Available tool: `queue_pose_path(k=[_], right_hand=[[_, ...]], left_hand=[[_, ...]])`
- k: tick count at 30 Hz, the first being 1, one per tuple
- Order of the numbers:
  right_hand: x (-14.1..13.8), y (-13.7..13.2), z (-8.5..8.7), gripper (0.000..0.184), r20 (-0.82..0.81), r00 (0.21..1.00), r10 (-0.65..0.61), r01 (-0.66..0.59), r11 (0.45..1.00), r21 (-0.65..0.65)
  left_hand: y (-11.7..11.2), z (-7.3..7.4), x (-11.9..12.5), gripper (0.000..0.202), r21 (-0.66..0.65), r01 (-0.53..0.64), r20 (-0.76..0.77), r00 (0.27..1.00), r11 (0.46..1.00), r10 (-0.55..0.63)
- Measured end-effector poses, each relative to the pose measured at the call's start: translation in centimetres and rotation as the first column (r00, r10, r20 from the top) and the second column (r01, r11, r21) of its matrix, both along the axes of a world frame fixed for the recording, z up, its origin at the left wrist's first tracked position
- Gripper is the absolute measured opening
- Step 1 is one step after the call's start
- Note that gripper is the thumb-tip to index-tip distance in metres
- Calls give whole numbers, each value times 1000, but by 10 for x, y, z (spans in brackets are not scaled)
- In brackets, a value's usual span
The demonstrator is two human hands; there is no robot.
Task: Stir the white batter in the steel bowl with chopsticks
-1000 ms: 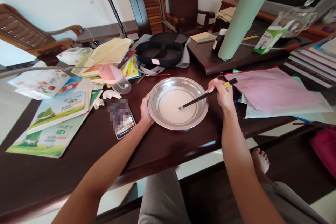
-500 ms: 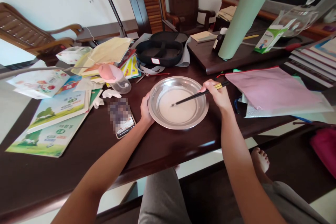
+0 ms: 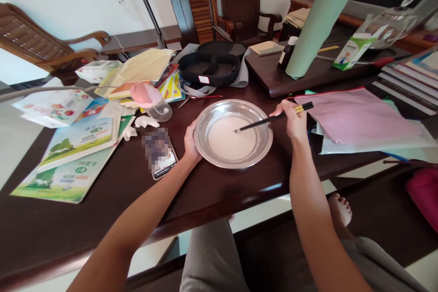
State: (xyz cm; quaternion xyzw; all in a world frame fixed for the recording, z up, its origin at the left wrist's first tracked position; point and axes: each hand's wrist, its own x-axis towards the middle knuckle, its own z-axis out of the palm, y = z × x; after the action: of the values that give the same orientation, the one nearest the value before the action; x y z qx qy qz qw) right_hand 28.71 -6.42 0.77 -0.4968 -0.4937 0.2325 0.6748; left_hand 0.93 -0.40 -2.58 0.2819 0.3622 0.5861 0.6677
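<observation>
A round, shallow metal basin (image 3: 201,149) stands on the dark wooden table, with a pale, milky liquid (image 3: 229,143) inside. My left hand (image 3: 191,140) is closed on the basin's left rim, its fingertips hidden behind the metal. Black chopsticks (image 3: 262,122) with gold-coloured bands lie in the grip of my right hand (image 3: 293,120), to the right of the basin. They slant down to the left, and their tips are at the liquid near the basin's middle.
Left of the basin are a phone (image 3: 165,164), workbooks (image 3: 65,175), crumpled tissue (image 3: 146,122) and a pink-topped clear container (image 3: 148,98). A black case (image 3: 208,70) sits behind. To the right lie a pink zip pouch (image 3: 362,114) and a tall green flask (image 3: 315,27).
My right hand has moved to the right, drawing the chopsticks with it, so their tips sit further right in the liquid. My left hand stays on the basin's rim.
</observation>
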Motion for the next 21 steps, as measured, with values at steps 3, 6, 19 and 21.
queue_pose_path(k=[3, 6, 19, 21], right_hand=[[-2, -1, 1, 52, 18, 995, 100, -99, 994, -39], [-4, -1, 2, 49, 88, 985, 149, -142, 986, -85], [-3, -1, 2, 49, 71, 995, 72, -68, 996, -54], [-1, 0, 1, 51, 16, 1000, 7, -7, 1000, -19]], left_hand=[[0, 0, -1, 20, 1, 2, 1, 1000, 1000, -2], [0, -1, -1, 20, 17, 0, -9, 1000, 1000, 0], [1, -2, 0, 17, 25, 10, 13, 1000, 1000, -11], [1, -1, -1, 17, 25, 13, 16, 1000, 1000, -13]])
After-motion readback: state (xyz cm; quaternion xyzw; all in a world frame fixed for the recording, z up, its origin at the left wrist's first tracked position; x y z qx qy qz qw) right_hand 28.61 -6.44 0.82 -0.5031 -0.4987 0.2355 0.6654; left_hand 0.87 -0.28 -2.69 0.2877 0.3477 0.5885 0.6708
